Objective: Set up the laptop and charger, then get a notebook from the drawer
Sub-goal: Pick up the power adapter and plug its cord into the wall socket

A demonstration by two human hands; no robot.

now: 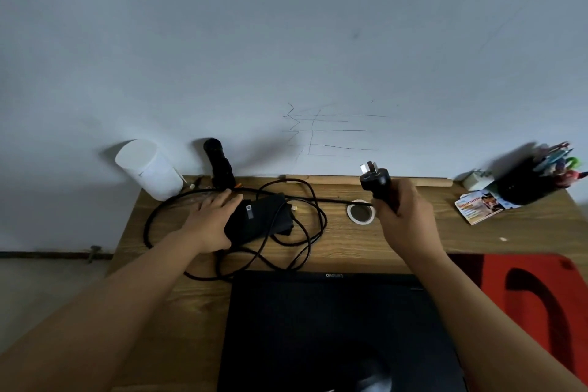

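A closed black laptop (331,328) lies flat at the desk's front edge. Behind it sits the black charger brick (261,216) with its black cable (305,232) looped loosely around it. My left hand (213,216) rests flat against the brick's left end, fingers spread over the cable. My right hand (404,216) holds the charger's black wall plug (375,180) raised above the desk, metal prongs pointing up and left. The cable runs from the plug leftwards across the desk. No drawer or notebook shows.
On the wooden desk (397,242): a white cylinder (149,169) back left, a black flashlight (219,165), a tape roll (361,212), a wooden stick (423,181) along the wall, a pen holder (534,178) with cards (480,207) back right, a red mat (537,296) right.
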